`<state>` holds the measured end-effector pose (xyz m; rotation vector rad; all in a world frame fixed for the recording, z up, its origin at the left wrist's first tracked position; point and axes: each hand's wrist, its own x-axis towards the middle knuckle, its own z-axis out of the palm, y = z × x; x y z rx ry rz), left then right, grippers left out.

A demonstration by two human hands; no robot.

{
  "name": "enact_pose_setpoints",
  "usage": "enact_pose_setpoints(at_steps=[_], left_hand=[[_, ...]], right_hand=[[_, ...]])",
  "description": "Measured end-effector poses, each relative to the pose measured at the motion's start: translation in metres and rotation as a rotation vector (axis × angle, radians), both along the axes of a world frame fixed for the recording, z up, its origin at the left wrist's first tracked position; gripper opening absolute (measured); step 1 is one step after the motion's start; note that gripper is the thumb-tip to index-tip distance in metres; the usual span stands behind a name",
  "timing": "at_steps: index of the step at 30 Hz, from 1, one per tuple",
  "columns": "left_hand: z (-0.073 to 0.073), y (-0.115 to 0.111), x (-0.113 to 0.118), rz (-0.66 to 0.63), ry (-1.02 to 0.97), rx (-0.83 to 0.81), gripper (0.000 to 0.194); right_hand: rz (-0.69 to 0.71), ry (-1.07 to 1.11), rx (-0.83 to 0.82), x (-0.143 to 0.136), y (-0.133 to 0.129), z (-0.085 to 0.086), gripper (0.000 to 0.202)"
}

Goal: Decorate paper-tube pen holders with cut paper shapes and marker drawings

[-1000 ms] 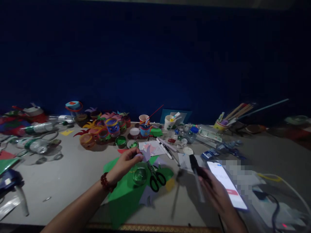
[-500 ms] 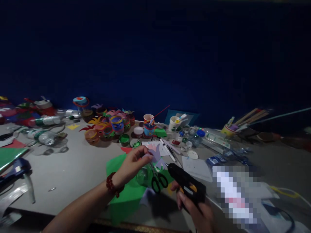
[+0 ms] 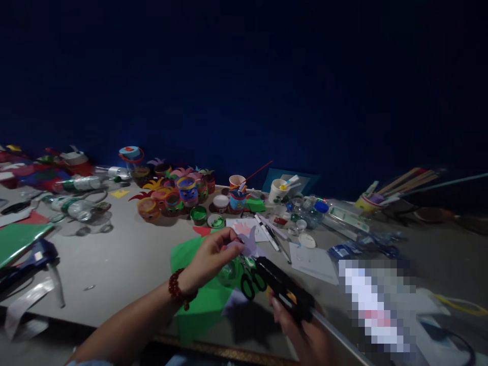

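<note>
Between the thumb and fingers of my left hand (image 3: pixel 215 256) is a lilac paper cutout (image 3: pixel 249 244) with pointed tips. My right hand (image 3: pixel 299 323) is wrapped round a black glue gun (image 3: pixel 284 284), a pale glue stick (image 3: pixel 339 338) jutting from its rear. The gun's nozzle is close to the cutout; whether they touch I cannot tell. Below lie black-handled scissors (image 3: pixel 252 284) and a clear plastic bottle piece (image 3: pixel 227 274), partly behind my left hand, over green paper (image 3: pixel 202 305). A lilac scrap (image 3: pixel 235 302) rests near the scissors.
Painted cups (image 3: pixel 186 192) with paper crowns cluster at the back, beside pots of green paint (image 3: pixel 198 215). Markers (image 3: pixel 269 234) and white paper (image 3: pixel 312 262) lie right of centre. A blue glue gun (image 3: pixel 38 254) and plastic bottles (image 3: pixel 78 208) are at left. Sticks stand in a yellow cup (image 3: pixel 368 203).
The glue gun has come left, its nozzle nearer the lilac cutout and now partly over the scissors. Its glue stick shows more at the rear. The whole view has shifted slightly.
</note>
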<state>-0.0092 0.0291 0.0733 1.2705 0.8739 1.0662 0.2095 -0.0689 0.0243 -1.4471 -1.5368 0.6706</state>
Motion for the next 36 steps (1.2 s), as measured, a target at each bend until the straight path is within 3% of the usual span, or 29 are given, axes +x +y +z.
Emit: enact_pose_setpoints(at_steps=[3,11,22,30,36], left_hand=[[0.000,0.000,-0.001,-0.002,-0.001,0.009,0.026],[0.002,-0.002,-0.002,-0.021,0.008,0.032,0.024],[0.001,-0.002,-0.002,-0.039,0.003,0.020,0.025],[-0.001,-0.001,-0.002,-0.031,0.002,0.033,0.022],[-0.002,-0.001,-0.002,-0.032,0.002,0.033,0.022]], right_hand=[[0.105,-0.132,-0.022,0.001,0.002,0.004,0.025],[0.083,-0.202,0.030,0.000,0.004,0.009,0.032],[-0.031,-0.090,0.001,-0.012,0.003,0.016,0.044],[0.056,-0.183,-0.014,-0.003,0.004,0.014,0.039],[-0.030,-0.166,0.000,-0.005,0.006,0.017,0.042]])
